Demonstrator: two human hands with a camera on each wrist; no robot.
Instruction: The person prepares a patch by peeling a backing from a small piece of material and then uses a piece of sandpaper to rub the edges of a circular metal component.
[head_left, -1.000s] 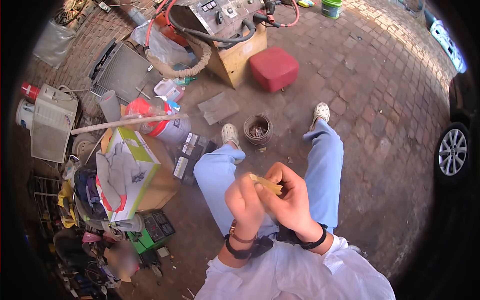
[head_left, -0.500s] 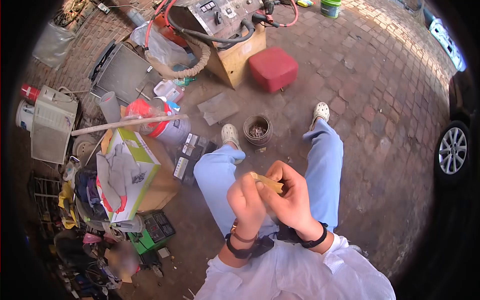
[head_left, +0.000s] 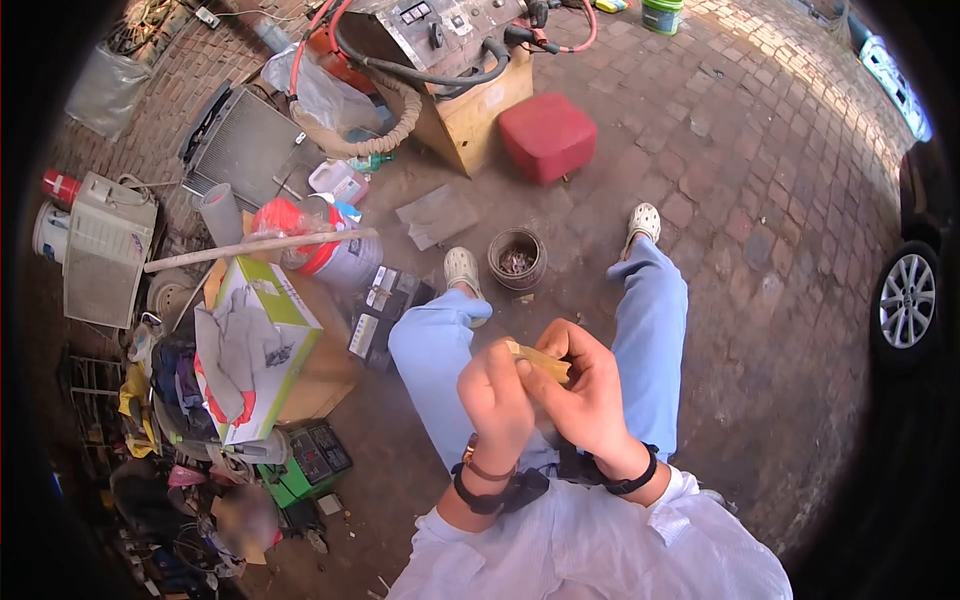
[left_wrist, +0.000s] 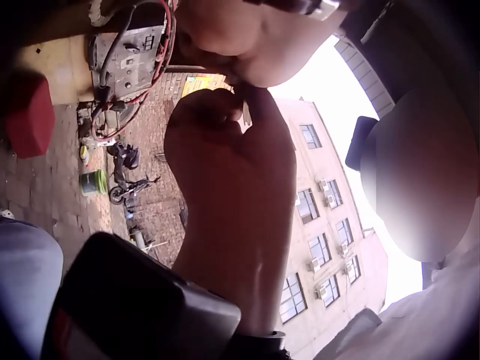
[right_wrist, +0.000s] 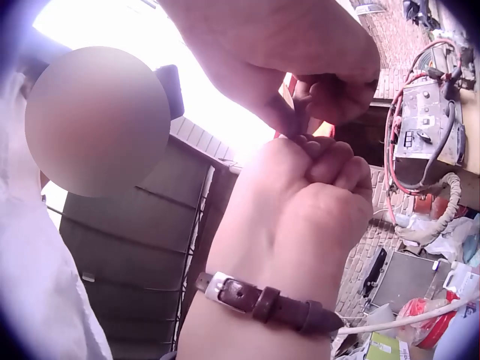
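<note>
A small folded, yellowish-brown, paper-like strip is held between both hands above the lap in the head view. My left hand pinches its left end with curled fingers. The right hand grips the other end, its thumb lying along the strip and its fingers curled behind. In the left wrist view the right hand meets the left hand at the fingertips, and the strip is mostly hidden. The right wrist view has the left hand, with a brown strap, just below the right hand.
A small pot with scraps stands between the feet. At left are a battery, a box with grey gloves on it, and a wooden stick. Ahead stand a red stool and a machine with cables; a car wheel is at right.
Both hands stay together on the strip. The left hand has shifted slightly up and to the right, and the strip has moved a little rightward with it.
</note>
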